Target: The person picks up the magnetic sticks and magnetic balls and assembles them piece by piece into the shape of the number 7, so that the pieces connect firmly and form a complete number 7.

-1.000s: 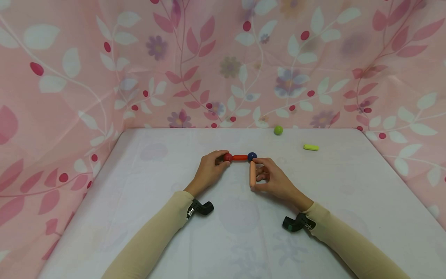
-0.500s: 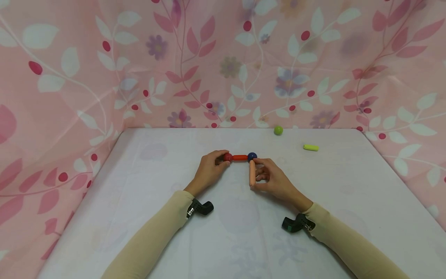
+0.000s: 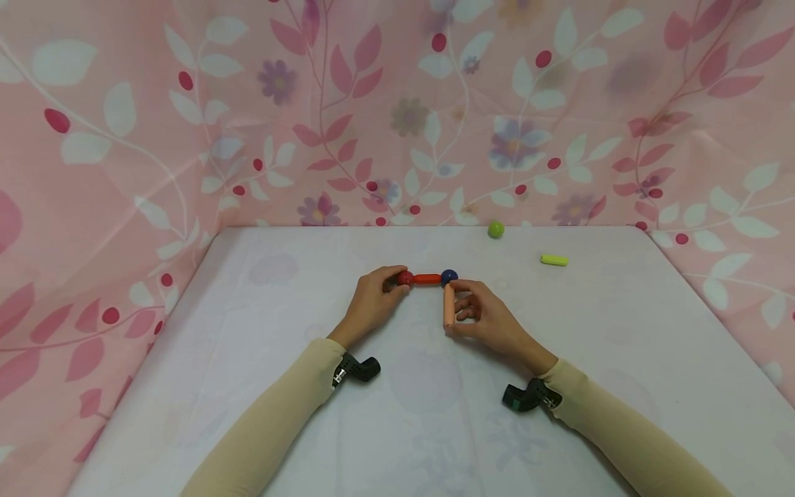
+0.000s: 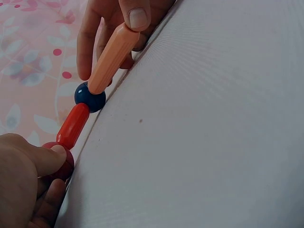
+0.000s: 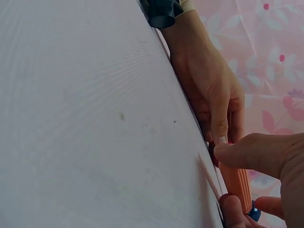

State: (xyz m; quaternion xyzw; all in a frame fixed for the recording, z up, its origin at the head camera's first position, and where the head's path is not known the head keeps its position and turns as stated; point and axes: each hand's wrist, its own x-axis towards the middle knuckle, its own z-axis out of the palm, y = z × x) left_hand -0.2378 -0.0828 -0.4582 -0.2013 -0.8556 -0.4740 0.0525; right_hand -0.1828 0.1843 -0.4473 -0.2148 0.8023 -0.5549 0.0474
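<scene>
My left hand (image 3: pixel 373 301) pinches a red ball (image 3: pixel 406 278) between thumb and fingers. From that ball a short red stick (image 3: pixel 427 279) runs right to a dark blue ball (image 3: pixel 449 277). My right hand (image 3: pixel 493 315) grips an orange stick (image 3: pixel 449 306), thumb at its near end and a finger by the far end. In the left wrist view the orange stick (image 4: pixel 113 59) meets the blue ball (image 4: pixel 90 97), at an angle to the red stick (image 4: pixel 73 126). The right wrist view shows the orange stick (image 5: pixel 236 183) under my thumb, with the blue ball mostly hidden.
On the white-covered table (image 3: pixel 397 414), a green ball (image 3: pixel 495 230) lies at the back edge. A yellow-green stick (image 3: pixel 554 260) is to its right and nearer. Pink floral cloth (image 3: pixel 348 124) hangs behind and at the sides.
Hardly anything differs. Both hands keep their hold, and the orange stick stays at the blue ball with at most a very slight shift. The whole head view has tilted a little.
</scene>
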